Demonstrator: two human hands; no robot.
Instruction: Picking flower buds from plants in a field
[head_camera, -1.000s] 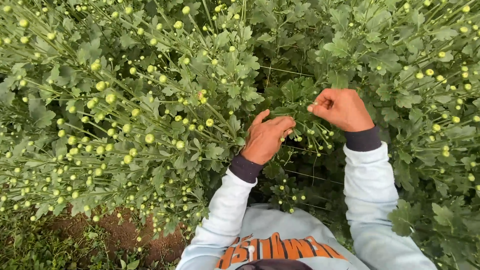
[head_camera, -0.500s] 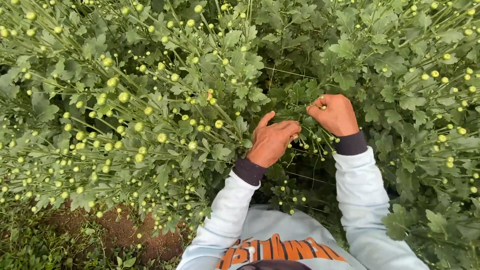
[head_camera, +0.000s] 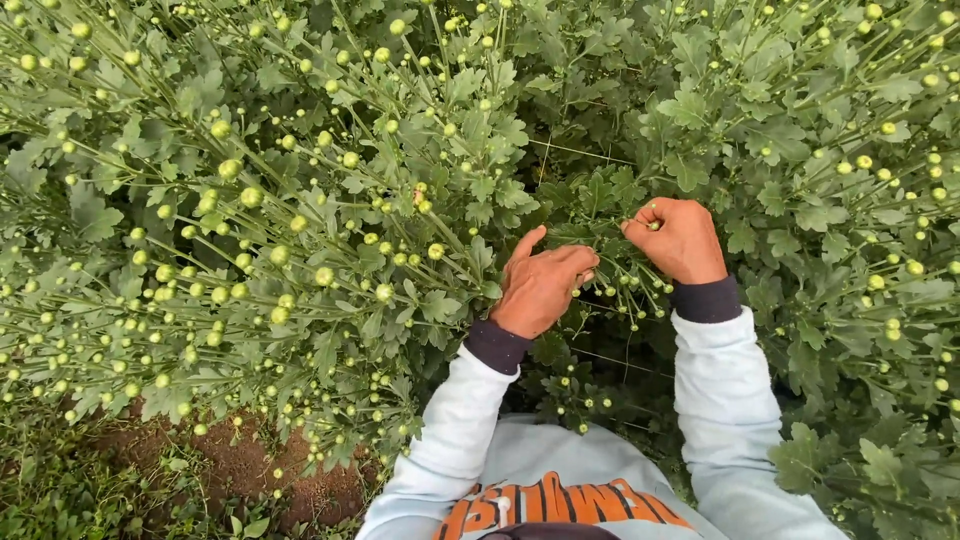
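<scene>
**Both hands close in on one budded stem**

The right hand (head_camera: 680, 240) has its fingertips (head_camera: 640, 222) pinched shut on a small green bud (head_camera: 654, 226) at the top of a flower stem (head_camera: 610, 262). The left hand (head_camera: 545, 285) is curled around the same stem lower down, with the thumb sticking up; I cannot tell how tight that grip is.

A second ago the hands were higher and further apart. Now they are lower and nearer each other, both on this one stem, so the work looks to be on its buds.

The stem sits between the two hands. It runs sideways, from the left hand up to the right, tip toward the right hand.

All around are leafy green plants (head_camera: 300, 200) full of round yellow-green buds (head_camera: 250, 197). Bare brown soil (head_camera: 250, 470) shows at the lower left.
</scene>
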